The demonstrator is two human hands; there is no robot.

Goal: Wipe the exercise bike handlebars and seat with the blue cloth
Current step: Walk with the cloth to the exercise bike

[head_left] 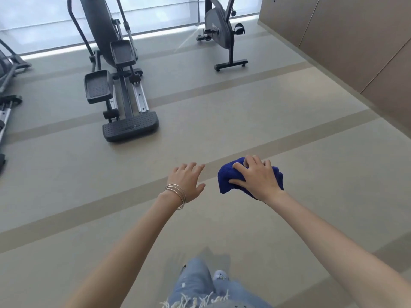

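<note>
- The step in hand looks like the approach; no wiping has begun, since the blue cloth (225, 177) is well apart from the exercise bike (219, 30)
- The right hand (258, 178), right of centre in the frame, grips the bunched cloth with fingers curled over it; the left hand (186, 180), just beside it at centre, is spread wide and holds nothing; thin bangles (176, 194) circle its wrist
- The bike stands in the upper middle-right of the frame; only its frame, pedals and base show; handlebars and seat are cut off by the top edge
- The next move calls for crossing the striped floor (266, 107) to the bike, then raising the cloth to the handlebars
- An elliptical trainer (115, 63) fills the upper left, another machine (6, 85) the left edge, wood panelling (355, 41) the upper right; the floor between the hands and the bike shows nothing in the way
</note>
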